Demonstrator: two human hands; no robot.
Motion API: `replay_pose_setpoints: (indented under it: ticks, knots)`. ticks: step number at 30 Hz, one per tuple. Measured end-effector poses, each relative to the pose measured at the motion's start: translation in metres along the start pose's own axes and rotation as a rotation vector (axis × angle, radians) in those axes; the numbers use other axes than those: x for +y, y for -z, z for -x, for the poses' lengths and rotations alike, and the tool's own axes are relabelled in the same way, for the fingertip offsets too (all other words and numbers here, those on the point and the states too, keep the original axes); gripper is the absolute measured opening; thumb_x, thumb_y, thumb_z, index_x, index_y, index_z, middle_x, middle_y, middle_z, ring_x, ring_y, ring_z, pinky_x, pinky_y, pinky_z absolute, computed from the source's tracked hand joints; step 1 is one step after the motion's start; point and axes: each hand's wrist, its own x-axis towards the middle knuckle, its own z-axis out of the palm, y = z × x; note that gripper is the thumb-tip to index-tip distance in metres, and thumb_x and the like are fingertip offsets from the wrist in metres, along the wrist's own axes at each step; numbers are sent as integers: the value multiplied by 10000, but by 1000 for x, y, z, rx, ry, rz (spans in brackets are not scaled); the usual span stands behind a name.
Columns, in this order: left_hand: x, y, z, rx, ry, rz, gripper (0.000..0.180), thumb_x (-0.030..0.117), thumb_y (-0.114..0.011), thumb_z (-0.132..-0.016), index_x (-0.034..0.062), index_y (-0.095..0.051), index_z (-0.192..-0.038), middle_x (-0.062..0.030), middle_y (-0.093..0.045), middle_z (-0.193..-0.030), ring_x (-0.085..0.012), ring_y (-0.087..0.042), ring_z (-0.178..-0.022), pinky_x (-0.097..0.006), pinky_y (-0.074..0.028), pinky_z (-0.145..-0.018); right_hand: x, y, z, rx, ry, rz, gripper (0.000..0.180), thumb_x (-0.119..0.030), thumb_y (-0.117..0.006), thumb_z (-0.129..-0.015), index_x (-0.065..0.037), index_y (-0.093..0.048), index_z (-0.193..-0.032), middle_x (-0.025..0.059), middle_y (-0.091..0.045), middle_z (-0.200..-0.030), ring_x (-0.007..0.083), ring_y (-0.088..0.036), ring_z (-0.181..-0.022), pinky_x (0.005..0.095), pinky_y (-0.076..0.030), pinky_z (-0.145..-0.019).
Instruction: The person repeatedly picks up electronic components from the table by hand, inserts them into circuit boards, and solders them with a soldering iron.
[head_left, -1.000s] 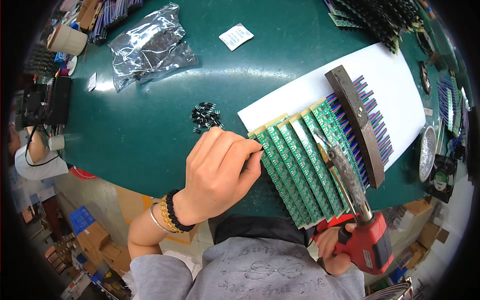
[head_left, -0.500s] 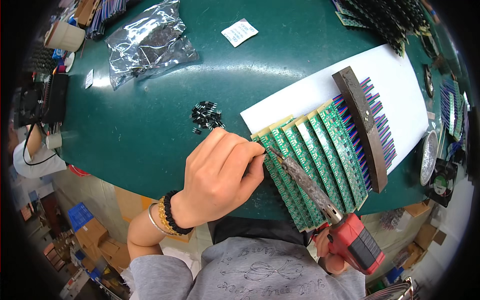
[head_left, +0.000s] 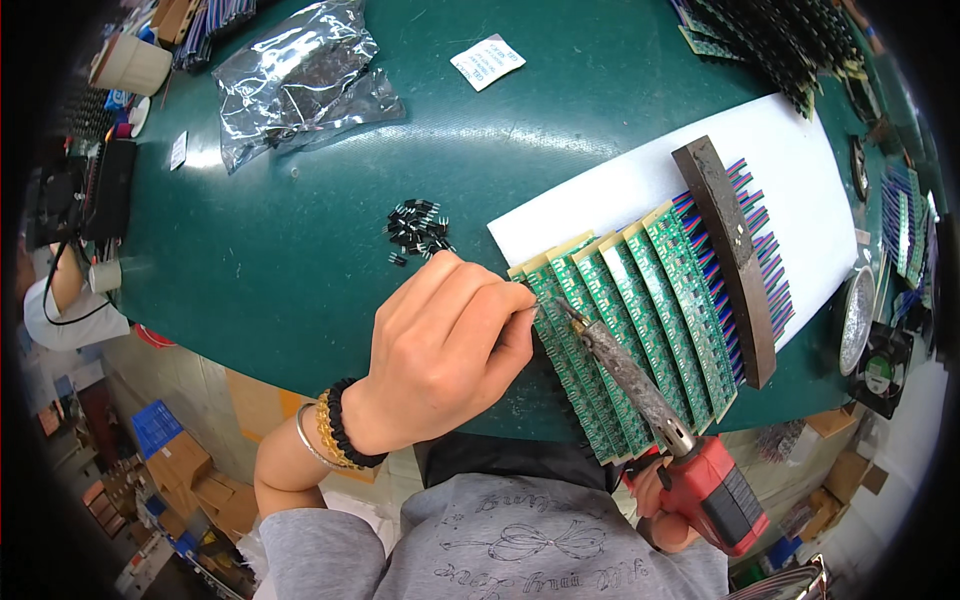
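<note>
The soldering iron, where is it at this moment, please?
In the head view, the soldering iron is right of centre, held in the right hand, its tip over the circuit boards near the left hand.

Long, narrow green circuit boards [head_left: 650, 320], tan along their far ends and dotted with rows of small parts, overlap in a slanted stack at the near edge of the green table [head_left: 300, 250]. The red-and-black soldering iron [head_left: 648, 400] tilts up leftward, its mottled grey barrel above them, tip near the leftmost boards.
</note>
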Motion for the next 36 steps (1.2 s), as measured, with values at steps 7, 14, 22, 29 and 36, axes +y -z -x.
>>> replay_pose_setpoints:
  ticks: [7,14,22,29,36]
  knots:
    - [0,0,-1,4,-5,2,229,-71,-776,-705,11,-649,-876,-77,-586,-780,-257,-571,-679,-354,-464,-577,-2,-5,0,19,-93,42,683,-686,-604,-958,-66,-512,-686,49,-559,-565,159,-505,-437,293,-395,-434]
    - [0,1,-1,0,3,0,227,-69,-776,-703,14,-649,-872,-77,-581,-779,-257,-572,-679,-356,-467,-576,-2,5,5,-43,-91,73,683,-683,-607,-958,-56,-514,-703,64,-566,-585,179,-534,-480,323,-427,-493]
    - [0,1,-1,2,1,7,224,-73,-773,-704,16,-649,-867,-74,-581,-773,-251,-573,-671,-350,-465,-566,-7,11,11,-50,-235,-16,686,-686,-672,-914,-40,-534,-729,75,-577,-597,203,-553,-503,337,-448,-536]
    - [1,2,-3,-3,8,-3,226,-78,-772,-699,25,-657,-864,-65,-588,-749,-246,-572,-658,-344,-464,-563,-3,14,19,-67,-210,-80,641,-619,-683,-940,9,-561,-903,66,-572,-594,199,-548,-499,332,-436,-523]
    - [4,4,-3,-50,64,-14,224,-94,-765,-701,22,-668,-867,-71,-637,-766,-257,-600,-679,-352,-479,-605,-2,20,2,27,35,-354,285,-259,-699,-930,12,-626,-981,84,-615,-728,214,-615,-669,352,-514,-640]
